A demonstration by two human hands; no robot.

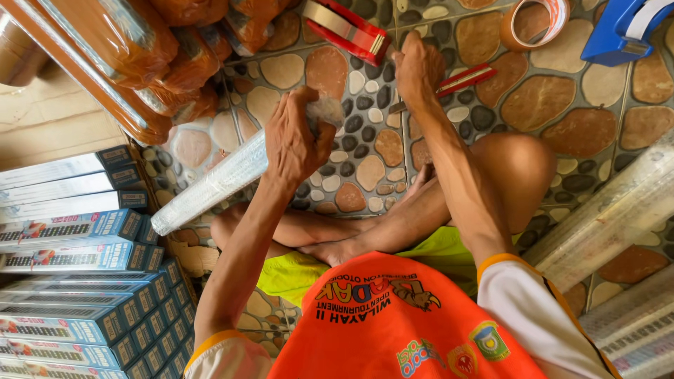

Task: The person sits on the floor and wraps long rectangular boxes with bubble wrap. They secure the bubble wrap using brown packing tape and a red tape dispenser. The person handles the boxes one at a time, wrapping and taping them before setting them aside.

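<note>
Plastic-wrapped roll (pixel 210 186) is gripped at its near end by the closed left hand (pixel 295 140), its length running down-left; a red cutter (pixel 463 78), just right, is touched by the curled right hand (pixel 419 70).

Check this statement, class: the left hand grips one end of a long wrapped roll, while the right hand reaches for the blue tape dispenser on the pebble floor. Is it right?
Not quite. The head view shows the right hand reaching to the red tape dispenser; the blue tape dispenser lies apart, untouched. The left hand does grip one end of the long wrapped roll.
</note>
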